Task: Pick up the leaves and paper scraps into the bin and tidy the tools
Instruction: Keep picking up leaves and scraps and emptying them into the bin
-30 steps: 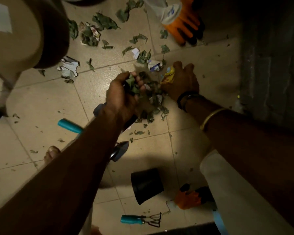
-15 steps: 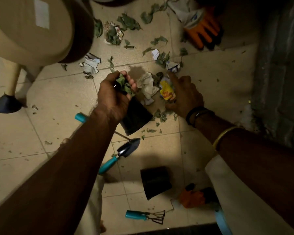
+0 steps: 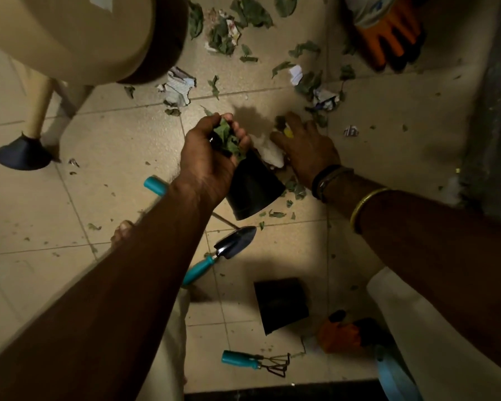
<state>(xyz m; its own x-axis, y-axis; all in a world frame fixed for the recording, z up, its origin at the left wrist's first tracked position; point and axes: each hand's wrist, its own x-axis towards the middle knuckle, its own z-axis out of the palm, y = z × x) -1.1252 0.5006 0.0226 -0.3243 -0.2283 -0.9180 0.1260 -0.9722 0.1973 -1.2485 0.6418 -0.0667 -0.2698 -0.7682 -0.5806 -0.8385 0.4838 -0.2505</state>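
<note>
two hands low over the tiled floor. the left hand has its grip clenched round a clump of green leaves, right at the far end of the black bin; the bin is tilted between the two hands, and i cannot tell if the fingers also hold its rim. the right hand is palm down just beside the bin, grip released, fingers spread over a crumpled white paper and a yellow scrap. more torn leaves and paper scraps lie scattered on the floor beyond the hands, near a beige stool. a trowel with a teal handle lies just below the bin. a second black pot lies on its side nearer the camera, with a teal hand rake below it. one orange glove lies at top right, another orange glove beside the second pot.
</note>
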